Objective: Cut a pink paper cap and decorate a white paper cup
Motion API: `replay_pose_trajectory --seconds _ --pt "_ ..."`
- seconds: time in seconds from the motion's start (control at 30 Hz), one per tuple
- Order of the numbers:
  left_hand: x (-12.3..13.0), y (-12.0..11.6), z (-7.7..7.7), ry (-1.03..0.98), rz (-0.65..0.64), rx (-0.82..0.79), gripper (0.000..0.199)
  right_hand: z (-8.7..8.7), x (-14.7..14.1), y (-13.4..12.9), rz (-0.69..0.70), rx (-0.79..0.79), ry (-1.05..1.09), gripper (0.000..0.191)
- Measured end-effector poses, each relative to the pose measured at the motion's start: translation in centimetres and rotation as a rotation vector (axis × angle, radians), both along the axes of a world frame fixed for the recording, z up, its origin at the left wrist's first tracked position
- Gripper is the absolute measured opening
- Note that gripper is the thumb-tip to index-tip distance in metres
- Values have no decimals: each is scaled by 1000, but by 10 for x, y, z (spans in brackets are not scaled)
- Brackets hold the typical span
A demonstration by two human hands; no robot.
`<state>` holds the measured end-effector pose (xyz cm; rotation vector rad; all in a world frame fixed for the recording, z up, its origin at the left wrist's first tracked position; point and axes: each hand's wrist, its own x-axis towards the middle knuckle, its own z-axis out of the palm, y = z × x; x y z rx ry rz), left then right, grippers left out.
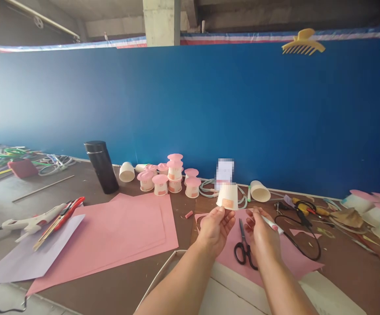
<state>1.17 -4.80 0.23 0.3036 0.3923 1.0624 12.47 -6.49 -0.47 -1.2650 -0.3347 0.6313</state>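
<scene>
My left hand [218, 229] pinches the rim of an upside-down white paper cup [228, 192], which has an orange patch near its rim. In my right hand [263, 234] is a white marker pen [273, 224] with a reddish end; it points away to the lower right. The two hands are apart, and the pen's other end is hidden by my fingers. Black-handled scissors [244, 251] lie on pink paper [291, 258] beneath and between them. Behind, to the left, stand several cups with pink paper tops [160, 185], some stacked, with small window and door marks.
Large pink sheets [120, 240], a pale sheet [42, 258], a glue gun [32, 218] and a red cutter [67, 214] lie left. A black bottle [102, 167] stands near the blue partition [190, 105]. Two plain cups lie tipped over. Cables and yellow-handled pliers [303, 206] are at right.
</scene>
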Motion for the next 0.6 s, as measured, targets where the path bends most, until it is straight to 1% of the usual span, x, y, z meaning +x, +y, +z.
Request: replay_pose_trajectory --seconds 0.07,0.13,0.3,0.37,0.43,0.5,0.57,0.6 --pt "0 -2 2 -8 -15 20 10 1 -2 0 92 12 70 39" --pt "0 -3 3 0 -40 44 12 3 -5 -1 142 23 91 41" --pt "2 -6 1 11 -68 82 15 3 -7 -3 142 36 38 42" --pt "3 -8 1 16 -82 92 16 3 -7 -4 164 50 59 41" --pt "5 -11 1 35 -95 99 17 4 -7 -3 178 97 144 39" --pt "6 -16 3 65 -102 106 18 5 -8 -2 207 185 279 34" --pt "8 -19 6 74 -90 151 20 5 -9 0 275 267 421 30" --pt "9 -21 7 68 -83 188 21 5 -9 2 317 283 485 29"
